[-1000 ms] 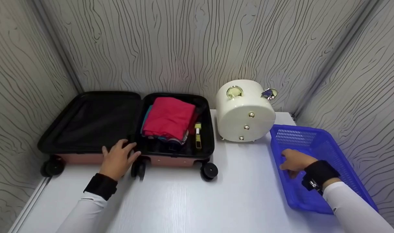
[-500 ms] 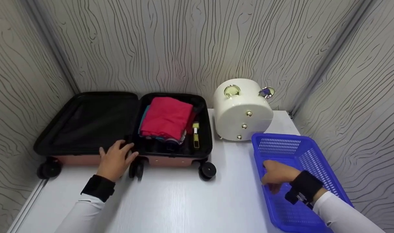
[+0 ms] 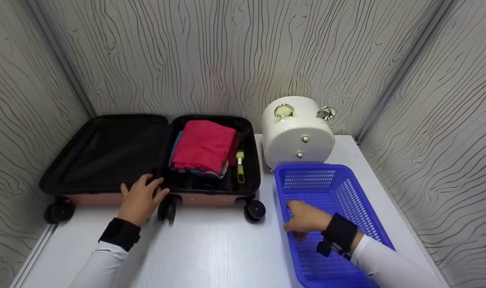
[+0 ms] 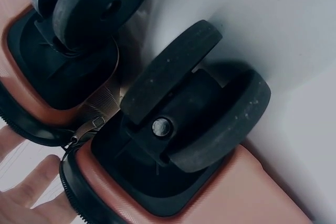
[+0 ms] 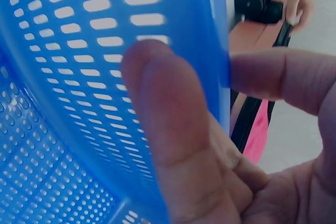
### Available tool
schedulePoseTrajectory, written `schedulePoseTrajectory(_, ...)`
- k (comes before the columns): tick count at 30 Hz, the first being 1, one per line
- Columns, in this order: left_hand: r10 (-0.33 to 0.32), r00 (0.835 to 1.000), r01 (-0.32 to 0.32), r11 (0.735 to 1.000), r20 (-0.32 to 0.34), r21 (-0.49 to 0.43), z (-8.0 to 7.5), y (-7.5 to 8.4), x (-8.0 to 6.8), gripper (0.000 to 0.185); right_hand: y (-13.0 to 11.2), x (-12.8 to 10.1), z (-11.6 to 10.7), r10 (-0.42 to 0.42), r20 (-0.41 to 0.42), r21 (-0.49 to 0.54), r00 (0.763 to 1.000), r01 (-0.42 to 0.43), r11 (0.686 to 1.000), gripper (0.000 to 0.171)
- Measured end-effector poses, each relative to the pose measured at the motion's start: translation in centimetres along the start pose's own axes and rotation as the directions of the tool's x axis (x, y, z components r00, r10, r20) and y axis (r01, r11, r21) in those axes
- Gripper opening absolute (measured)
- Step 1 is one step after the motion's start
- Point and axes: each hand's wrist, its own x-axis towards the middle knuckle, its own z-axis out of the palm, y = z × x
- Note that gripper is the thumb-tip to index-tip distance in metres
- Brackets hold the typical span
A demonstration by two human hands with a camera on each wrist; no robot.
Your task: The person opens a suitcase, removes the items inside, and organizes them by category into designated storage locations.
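My right hand (image 3: 305, 218) grips the left wall of a blue plastic basket (image 3: 349, 196). In the right wrist view, fingers (image 5: 173, 124) lie against the inside of the perforated wall (image 5: 94, 51), with the thumb outside the rim. No contents show in the basket. My left hand (image 3: 141, 200) rests with spread fingers at the front edge of an open suitcase (image 3: 119, 148), near where its two halves meet. Its fingertips (image 4: 44, 174) reach the zipper edge beside black caster wheels (image 4: 194, 114). Folded red cloth (image 3: 205, 146) lies over other fabric in the right half.
A slim yellow and black item (image 3: 240, 168) lies in the suitcase beside the cloth. Behind the basket stands a white rounded drawer box (image 3: 299, 120) with gold knobs and ear-shaped parts, overlapped by the basket's far rim. Patterned panels (image 3: 211, 60) wall in the white table (image 3: 211, 248).
My right hand has drawn the basket leftward across the table, and its far rim now covers the white box's lowest knob. My left hand stays at the suitcase edge.
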Motion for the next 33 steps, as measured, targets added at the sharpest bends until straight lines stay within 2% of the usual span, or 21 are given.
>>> schedulePoseTrajectory(3,0.003,1.0,-0.003,1.0,-0.003,0.001,0.0,0.1,0.0,0.049,-0.9,0.5,0.8,-0.056,0.003,0.02,0.998,0.056,0.998,0.058)
schedulePoseTrajectory(6,0.006,1.0,-0.006,1.0,-0.004,-0.002,-0.1,0.2,-0.1,0.048,-1.6,1.0,1.3,-0.102,0.004,0.033,0.995,0.102,0.994,0.046)
schedulePoseTrajectory(10,0.007,1.0,-0.007,1.0,0.004,-0.001,-0.2,0.4,0.0,0.048,-1.9,1.5,1.6,-0.124,0.006,0.043,0.992,0.124,0.991,0.038)
schedulePoseTrajectory(16,-0.007,0.999,0.007,1.0,0.035,0.015,-0.3,0.3,0.1,0.05,-1.9,1.6,1.9,-0.127,0.0,0.049,0.992,0.127,0.991,0.045)
schedulePoseTrajectory(20,-0.004,0.999,0.003,1.0,0.033,0.013,-0.5,0.3,0.0,0.05,-2.1,1.7,1.8,-0.121,0.0,0.035,0.993,0.121,0.992,0.048)
schedulePoseTrajectory(23,0.003,1.0,-0.003,1.0,0.025,-0.009,-0.8,0.4,0.1,0.049,-2.5,1.8,1.3,-0.112,-0.012,0.009,0.994,0.112,0.994,0.06)
schedulePoseTrajectory(27,0.012,1.0,-0.011,0.996,0.011,-0.086,-1.6,1.1,0.7,0.046,-3.7,2.4,-0.3,-0.12,-0.092,0.007,0.989,0.121,0.993,0.076)
schedulePoseTrajectory(33,0.028,0.999,-0.024,0.97,0.015,-0.241,-3.4,3.4,3.6,0.039,-6.6,4.5,-2.5,-0.168,-0.247,0.139,0.954,0.207,0.968,0.069)
